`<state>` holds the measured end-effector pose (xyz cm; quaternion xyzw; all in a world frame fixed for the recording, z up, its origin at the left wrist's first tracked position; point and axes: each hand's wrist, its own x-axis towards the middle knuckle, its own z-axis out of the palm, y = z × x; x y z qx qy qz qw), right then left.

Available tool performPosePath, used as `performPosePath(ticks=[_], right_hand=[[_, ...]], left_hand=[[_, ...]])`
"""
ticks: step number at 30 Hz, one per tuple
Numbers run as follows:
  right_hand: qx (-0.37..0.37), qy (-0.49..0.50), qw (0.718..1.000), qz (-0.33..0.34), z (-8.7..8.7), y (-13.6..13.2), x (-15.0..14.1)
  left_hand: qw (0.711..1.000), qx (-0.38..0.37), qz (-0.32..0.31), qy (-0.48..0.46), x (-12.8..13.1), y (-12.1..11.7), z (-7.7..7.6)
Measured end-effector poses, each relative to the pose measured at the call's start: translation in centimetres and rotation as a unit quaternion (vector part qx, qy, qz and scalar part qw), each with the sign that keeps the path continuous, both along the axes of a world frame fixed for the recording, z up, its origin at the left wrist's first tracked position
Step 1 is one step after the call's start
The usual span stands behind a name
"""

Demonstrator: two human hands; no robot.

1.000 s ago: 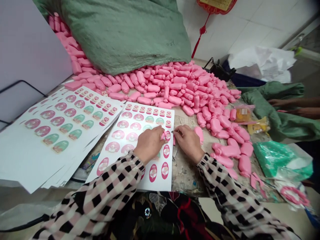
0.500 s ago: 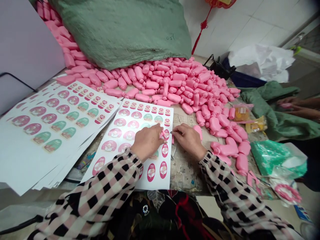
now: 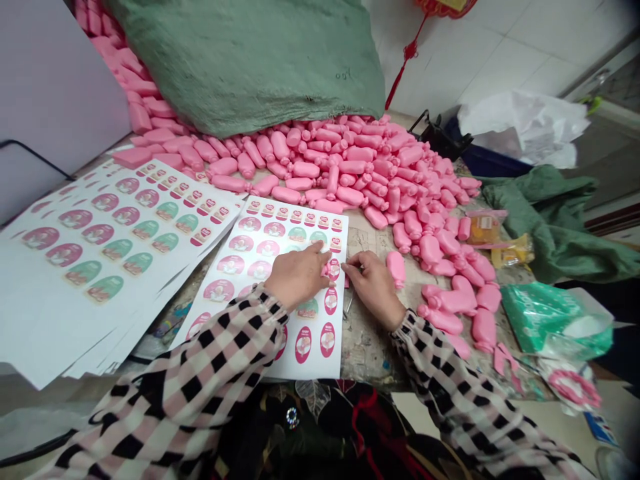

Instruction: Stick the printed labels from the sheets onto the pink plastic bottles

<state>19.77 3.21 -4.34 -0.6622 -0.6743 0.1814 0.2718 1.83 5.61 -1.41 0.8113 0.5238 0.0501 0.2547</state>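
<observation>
A sheet of printed stickers (image 3: pixel 310 363) lies in front of me, with pink and green labels on it. My left hand (image 3: pixel 299 277) rests over the sheet's right half, its fingers curled around a small pink bottle (image 3: pixel 327 269), mostly hidden beneath them. My right hand (image 3: pixel 373 287) is at the sheet's right edge, thumb and forefinger pinched together beside an oval pink label (image 3: pixel 334 269). Whatever sits in that pinch is too small to make out. Just right of this hand, a single pink bottle (image 3: pixel 396 269) lies on the table.
Behind the sheet spreads a large heap of pink bottles (image 3: pixel 357 167), under a green sack (image 3: pixel 250 67). More sticker sheets (image 3: pixel 45 300) are stacked at left. To the right are a green plastic package (image 3: pixel 550 317), small yellow packets (image 3: pixel 515 252) and green cloth (image 3: pixel 565 227).
My right hand has shifted slightly left, uncovering more of the bottle beside it. Another person's hands at the far right have gone from view. My left hand stays nearly in place.
</observation>
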Motion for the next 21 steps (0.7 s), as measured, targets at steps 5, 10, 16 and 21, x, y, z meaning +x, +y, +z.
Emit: performPosePath(ticks=[5, 10, 16, 21], right_hand=[[-0.018, -0.017, 0.999, -0.021, 0.5, 0.0, -0.4], [0.053, -0.051, 0.997, -0.024, 0.4, -0.8, -1.2], [0.088, 0.057, 0.993, -0.059, -0.3, -1.3, -1.4], [0.108, 0.16, 0.977, -0.087, -0.9, -1.9, -1.7]], left_hand=[[1.0, 0.001, -0.012, 0.016, 0.1, 0.7, 0.2], [1.0, 0.011, -0.022, 0.016, 0.1, 0.7, 0.2], [1.0, -0.006, -0.018, -0.006, -0.1, 0.7, 0.3], [0.999, -0.013, 0.002, -0.034, -0.2, 0.3, -0.1]])
